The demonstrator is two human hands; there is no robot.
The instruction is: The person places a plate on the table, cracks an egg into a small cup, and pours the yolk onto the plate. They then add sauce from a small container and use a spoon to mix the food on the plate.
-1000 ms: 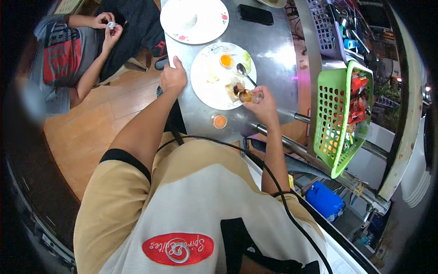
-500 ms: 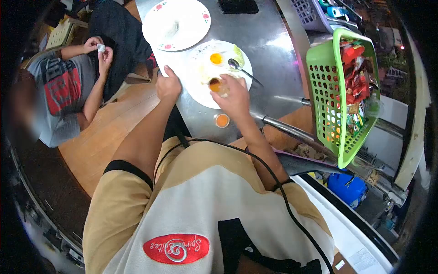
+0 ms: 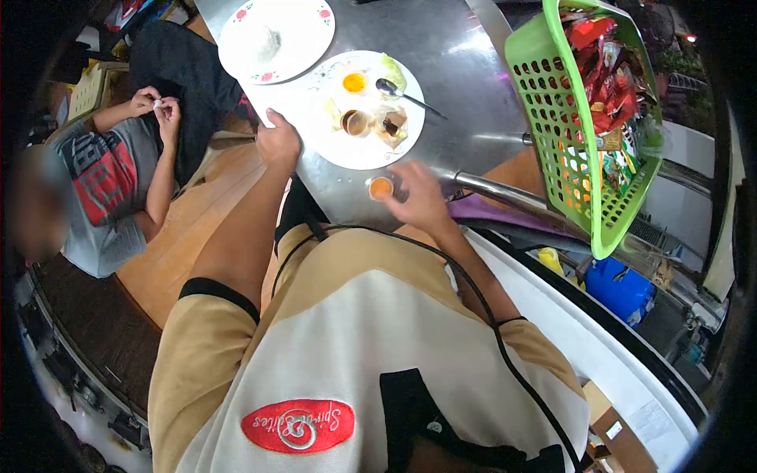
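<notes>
My right hand (image 3: 418,195) is a little blurred, its thumb and fingers apart beside a small cup (image 3: 381,188) of orange sauce near the table's front edge. Before it lies a white plate (image 3: 315,146) with a fried egg (image 3: 354,83), a green leaf (image 3: 393,69) and a spoon (image 3: 410,98) lying across the rim. Also on this plate are a small tilted cup (image 3: 355,122) with dark brown contents and a pale piece of food with dark brown sauce (image 3: 392,124). At the table's left edge rests my left hand (image 3: 278,140), thumb stretched out, its other fingers mostly hidden.
A flowered plate (image 3: 303,47) holding white rice (image 3: 269,45) stands further back on the metal table (image 3: 457,94). To the right is a green basket (image 3: 552,118) full of packets, above a metal rail (image 3: 505,193). Another person (image 3: 110,181) sits at left, holding something small and white.
My right hand has let go of the small cup on the plate and moved toward me, beside the sauce cup. Dark brown sauce now shows on the pale food.
</notes>
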